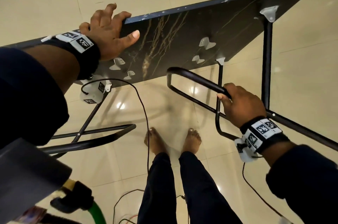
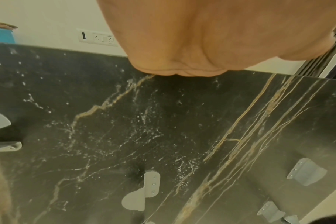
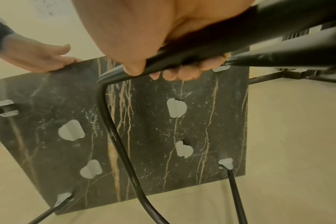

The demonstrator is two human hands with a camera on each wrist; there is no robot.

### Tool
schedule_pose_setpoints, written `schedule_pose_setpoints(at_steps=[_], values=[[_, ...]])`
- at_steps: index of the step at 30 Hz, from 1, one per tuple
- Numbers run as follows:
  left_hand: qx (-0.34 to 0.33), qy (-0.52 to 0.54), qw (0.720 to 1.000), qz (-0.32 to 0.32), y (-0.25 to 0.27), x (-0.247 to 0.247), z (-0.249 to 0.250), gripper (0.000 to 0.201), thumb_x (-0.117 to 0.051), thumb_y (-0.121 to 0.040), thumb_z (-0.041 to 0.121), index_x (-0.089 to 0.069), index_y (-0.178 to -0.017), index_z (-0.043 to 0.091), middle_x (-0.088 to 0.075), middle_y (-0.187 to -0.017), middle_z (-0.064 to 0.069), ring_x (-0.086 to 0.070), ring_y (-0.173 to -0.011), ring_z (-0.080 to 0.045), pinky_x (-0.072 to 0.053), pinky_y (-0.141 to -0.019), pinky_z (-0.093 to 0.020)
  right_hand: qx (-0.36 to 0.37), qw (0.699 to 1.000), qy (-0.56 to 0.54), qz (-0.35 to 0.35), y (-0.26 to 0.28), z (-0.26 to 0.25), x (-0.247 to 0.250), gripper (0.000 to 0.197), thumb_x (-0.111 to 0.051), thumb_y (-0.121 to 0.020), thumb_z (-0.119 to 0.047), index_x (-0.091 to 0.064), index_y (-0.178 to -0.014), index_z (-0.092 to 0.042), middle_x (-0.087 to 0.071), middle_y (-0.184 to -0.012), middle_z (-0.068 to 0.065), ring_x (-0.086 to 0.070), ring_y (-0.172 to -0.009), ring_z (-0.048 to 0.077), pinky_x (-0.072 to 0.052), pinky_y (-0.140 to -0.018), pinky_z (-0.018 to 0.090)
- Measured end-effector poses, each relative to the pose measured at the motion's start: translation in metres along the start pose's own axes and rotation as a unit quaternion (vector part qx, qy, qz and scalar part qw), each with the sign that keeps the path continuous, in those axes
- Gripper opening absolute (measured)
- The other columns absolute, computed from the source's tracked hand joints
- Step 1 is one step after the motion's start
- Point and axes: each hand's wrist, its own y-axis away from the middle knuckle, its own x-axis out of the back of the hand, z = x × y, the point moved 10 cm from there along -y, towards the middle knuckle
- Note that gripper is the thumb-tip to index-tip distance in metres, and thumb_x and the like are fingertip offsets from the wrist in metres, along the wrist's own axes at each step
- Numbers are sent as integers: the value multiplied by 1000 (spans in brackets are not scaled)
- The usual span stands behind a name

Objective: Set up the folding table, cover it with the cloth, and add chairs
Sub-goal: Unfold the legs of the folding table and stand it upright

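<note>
I have the folding table (image 1: 182,40) tipped on edge in front of me, its marbled underside facing me and its long axis running from about 8 o'clock up to 2 o'clock in the head view. My left hand (image 1: 108,31) wraps over the upper edge near the 9 o'clock end, fingers behind the board and thumb flat on the underside. My right hand (image 1: 241,104) is closed around the black tube of the leg frame (image 1: 193,77) at 4 o'clock, nearer to me than the board. That loop stands out from the underside towards me, and I judge the next swing pivots at the grey brackets (image 1: 206,42). The other leg frame (image 1: 102,132) sits at 7 o'clock. A wrist cable (image 1: 144,114) hangs between the two frames, above my bare feet (image 1: 173,141), and could snag.
</note>
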Motion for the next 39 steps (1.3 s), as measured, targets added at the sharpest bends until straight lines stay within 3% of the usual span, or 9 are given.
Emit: schedule_pose_setpoints(at_steps=[11,17,19,25,29,32,35,37,39], values=[[30,-17,999,-9,0,6,3,69,-37,-91,75,-17,-149,44,-2,-166,6,-9,-152,-32,-17,-114,-65,-87,995,-9,50,-14,77,21,25,-39,-103,-45,-46,-110,-22,-64,-88,10,-56,-69,35,-42,-61,36],[48,-37,998,-30,1,4,5,94,-62,-77,76,-11,-150,45,2,-166,4,-4,-153,-34,-17,-114,-68,-135,988,-20,72,-24,120,37,28,-38,-103,-46,-46,-107,-19,-63,-87,16,-57,-72,40,-38,-63,38],[50,-39,998,-28,2,3,4,99,-65,-74,76,-10,-150,45,3,-166,5,-4,-153,-34,-17,-114,-67,-158,984,-21,79,-28,130,40,29,-38,-104,-46,-46,-106,-18,-63,-88,18,-49,-67,37,-38,-63,38],[56,-41,997,-23,2,3,6,103,-69,-72,75,-10,-151,44,3,-166,5,-5,-152,-35,-18,-114,-68,-176,981,-12,82,-34,139,39,31,-37,-104,-46,-44,-102,-16,-63,-86,20,-45,-64,35,-36,-62,38],[62,-49,997,-25,5,3,6,106,-69,-71,75,-8,-151,44,3,-166,6,-5,-153,-34,-19,-114,-67,-182,980,-15,76,-39,140,42,31,-39,-105,-42,-46,-103,-12,-65,-88,24,-59,-74,46,-36,-64,39],[64,-48,996,-30,3,5,7,106,-69,-71,75,-7,-151,44,5,-166,5,-5,-153,-35,-18,-115,-67,-159,985,-20,70,-45,132,42,28,-42,-104,-38,-47,-102,-11,-65,-90,24,-58,-72,43,-37,-64,38],[67,-45,996,-35,0,7,6,109,-70,-69,76,-6,-151,45,6,-166,5,-4,-153,-35,-18,-115,-67,-133,989,-21,63,-48,125,42,30,-40,-105,-34,-49,-126,-14,-62,-112,21,-60,-82,44,-46,-69,42],[68,-47,996,-38,-1,6,6,112,-71,-66,77,-5,-151,45,7,-166,5,-4,-153,-34,-17,-115,-67,-104,992,-21,67,-48,119,43,45,-40,-106,-30,-34,-151,-25,-55,-132,15,-61,-95,45,-46,-74,44],[65,-45,996,-37,1,2,7,114,-74,-63,77,-7,-150,46,6,-166,5,-4,-153,-34,-17,-115,-67,-91,992,-40,78,-48,116,43,52,-41,-106,-25,-29,-157,-26,-50,-143,10,-60,-106,45,-49,-82,47]])
